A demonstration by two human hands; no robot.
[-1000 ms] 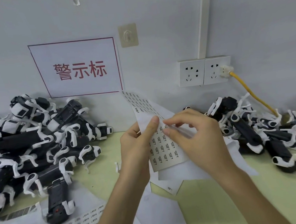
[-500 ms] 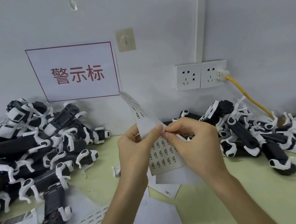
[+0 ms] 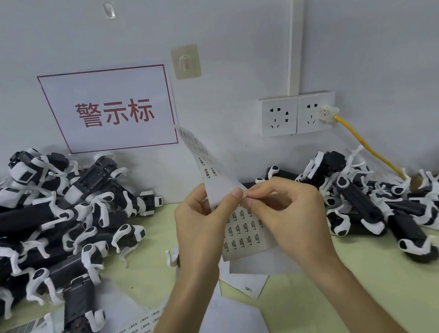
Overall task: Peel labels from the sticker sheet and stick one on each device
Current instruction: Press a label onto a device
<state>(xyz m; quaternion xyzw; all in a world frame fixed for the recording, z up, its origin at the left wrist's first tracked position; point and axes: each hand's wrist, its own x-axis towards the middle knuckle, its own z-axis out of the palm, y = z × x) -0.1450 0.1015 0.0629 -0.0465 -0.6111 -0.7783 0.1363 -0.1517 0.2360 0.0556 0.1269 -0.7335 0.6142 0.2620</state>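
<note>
Head view: both hands point(image 3: 248, 217) pinch sticker sheet point(image 3: 243, 234).

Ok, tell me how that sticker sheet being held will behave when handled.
Probably floppy: the sticker sheet bends where the left hand holds it, and its top arcs toward the wall. Likely very light: thumb and fingers alone carry it, with the right hand only pinching at the bend. Pushed on the table, so limp a sheet would probably buckle.
</note>
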